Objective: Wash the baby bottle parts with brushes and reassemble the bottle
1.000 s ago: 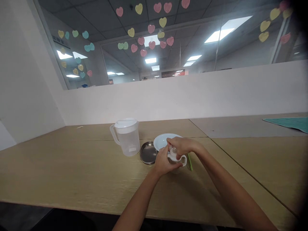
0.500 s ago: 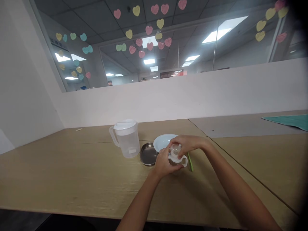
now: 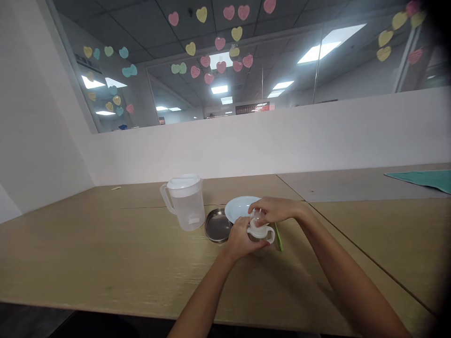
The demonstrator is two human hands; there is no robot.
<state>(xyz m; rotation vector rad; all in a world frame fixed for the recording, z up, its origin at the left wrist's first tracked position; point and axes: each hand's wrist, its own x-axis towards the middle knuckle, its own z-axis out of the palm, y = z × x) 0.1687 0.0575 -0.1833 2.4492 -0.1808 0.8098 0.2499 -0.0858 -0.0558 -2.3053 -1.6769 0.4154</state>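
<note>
A baby bottle with a white collar and side handles stands near the middle of the table. Its lower body is largely covered by my left hand, which is wrapped around it with the thumb across the front. From above, my right hand grips the clear domed cap at the top of the bottle. The cap looks slightly tilted, though whether it is fully off the collar I cannot tell. Just behind my hands lies a white plate, partly hidden by them.
A lidded clear plastic pitcher stands to the left. Between it and my left hand is a shallow metal tray. A green utensil handle lies right of the bottle. A teal cloth rests at the far right. The wall closes off the back.
The clear cap has shifted and tilted a little under my right fingers, which have moved slightly. My left hand keeps its hold on the bottle.
</note>
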